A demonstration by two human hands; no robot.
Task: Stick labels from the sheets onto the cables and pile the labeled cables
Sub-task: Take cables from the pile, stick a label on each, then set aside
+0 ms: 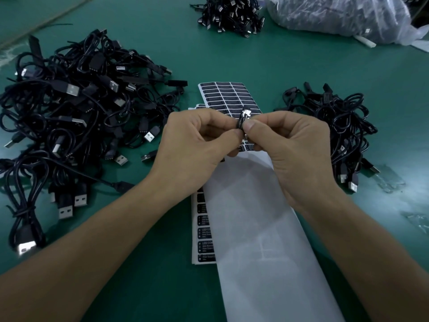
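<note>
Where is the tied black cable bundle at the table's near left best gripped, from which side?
Probably grip the tied black cable bundle at its waist, where the tie narrows the loops, from above and the near side; the black cable pile crowds its far side.

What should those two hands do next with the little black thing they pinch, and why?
Probably press it flat between the thumbs. The left hand and right hand both pinch the small black piece above the label sheet, so it seems mid-sticking. Whether it is a bare label or one on a cable end is hard to tell.
</note>
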